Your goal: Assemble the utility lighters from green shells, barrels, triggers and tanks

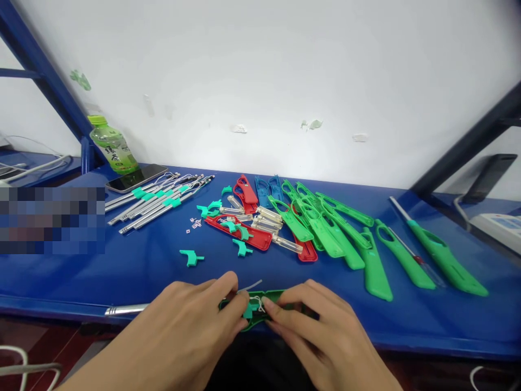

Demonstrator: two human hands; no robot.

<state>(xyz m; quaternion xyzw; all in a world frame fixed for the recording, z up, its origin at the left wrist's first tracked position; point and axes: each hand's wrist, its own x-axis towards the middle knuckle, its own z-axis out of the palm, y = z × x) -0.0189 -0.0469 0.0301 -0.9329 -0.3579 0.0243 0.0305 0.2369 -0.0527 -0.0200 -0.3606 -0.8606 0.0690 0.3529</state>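
Observation:
Near the table's front edge, a green lighter shell half (274,296) lies with its hollow side up between my two hands. My left hand (203,320) pinches the shell's left part, at a teal trigger piece (249,310) and a thin clear tube (253,284). White wires (258,304) loop in the shell's middle. My right hand (315,326) has its thumb and fingers closed on the shell beside these wires. A silver metal rod (127,309) sticks out to the left from behind my left hand.
Green shells (376,271), red shells (260,239), blue shells (268,190), clear tanks (287,244) and teal triggers (190,257) lie beyond my hands. Metal rods with wires (150,213), a phone (138,178) and a bottle (116,152) are at the left.

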